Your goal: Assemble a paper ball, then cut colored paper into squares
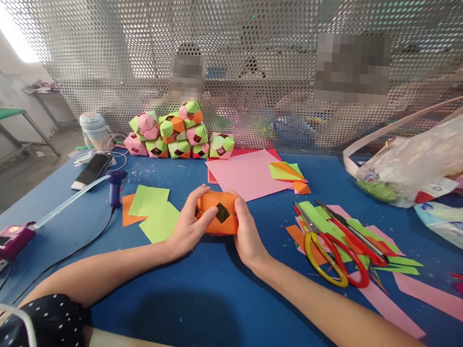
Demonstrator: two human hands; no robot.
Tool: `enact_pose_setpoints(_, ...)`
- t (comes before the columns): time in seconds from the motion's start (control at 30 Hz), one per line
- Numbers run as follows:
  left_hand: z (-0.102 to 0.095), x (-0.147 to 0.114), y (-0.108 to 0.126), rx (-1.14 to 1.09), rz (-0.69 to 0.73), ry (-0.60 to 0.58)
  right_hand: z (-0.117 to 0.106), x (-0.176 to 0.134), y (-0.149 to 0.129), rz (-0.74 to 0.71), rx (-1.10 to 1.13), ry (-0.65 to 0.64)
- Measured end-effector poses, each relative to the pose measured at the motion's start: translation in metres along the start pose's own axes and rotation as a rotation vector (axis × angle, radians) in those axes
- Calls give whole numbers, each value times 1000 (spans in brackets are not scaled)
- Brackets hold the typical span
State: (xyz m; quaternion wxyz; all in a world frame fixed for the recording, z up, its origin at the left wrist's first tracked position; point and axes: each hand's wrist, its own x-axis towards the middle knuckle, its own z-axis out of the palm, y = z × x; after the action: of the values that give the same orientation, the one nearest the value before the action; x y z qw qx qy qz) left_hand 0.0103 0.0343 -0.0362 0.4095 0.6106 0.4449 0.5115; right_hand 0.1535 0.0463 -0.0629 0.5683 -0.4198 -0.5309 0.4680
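An orange folded-paper ball [227, 225] with a dark diamond-shaped opening is held between both hands above the blue table. My left hand [191, 218] wraps its left side, the thumb resting on the front face. On the other side, my right hand [249, 234] presses against the ball's right edge. Green paper squares [159, 222] and an orange square [131, 213] lie just left of my left hand. Beyond the hands is a large pink paper sheet [248, 169], with folded green and orange pieces [285, 171] on its right part.
Finished paper balls [173, 131] are stacked by the perforated metal screen [262, 90]. A glue gun [115, 188], phone [91, 170] and purple power strip [3, 249] occupy the left. Scissors [331, 259], a cutter knife [357, 237] and paper strips [389, 303] lie right, near plastic bags [421, 151].
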Motion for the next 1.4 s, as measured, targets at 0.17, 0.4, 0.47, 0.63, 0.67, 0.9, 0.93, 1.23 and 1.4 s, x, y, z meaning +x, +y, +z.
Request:
enact_pose_setpoints(0.17, -1, -3, 0, 37, 24, -51, 0, -3, -10, -5, -74, 28)
enact_pose_setpoints(0.4, -2, -6, -4, 111, 72, -74, -1, -2, -10, 10, -100, 34)
enact_pose_setpoints(0.47, -2, -5, -4, 125, 64, -61, -1, -2, -8, 7, -96, 36)
enact_pose_setpoints(0.63, -5, 0, -2, 73, 11, -100, -3, 6, 0, -9, -47, 34)
enact_pose_setpoints(0.67, -6, 1, -2, 46, 0, -91, -5, 11, 0, -9, -34, 37)
enact_pose_setpoints(0.9, -11, 0, -5, 45, 11, -173, -28, 118, -25, 64, 52, 64)
enact_pose_setpoints(0.93, -11, -3, -6, 92, 24, -244, -29, 140, -31, 84, 59, 69)
enact_pose_setpoints(1.23, -8, -18, -27, 465, 509, -600, -9, 285, -47, 161, -24, 178)
enact_pose_setpoints(1.4, -6, -15, -51, 555, 556, -710, 1, 310, -29, 66, -102, 222)
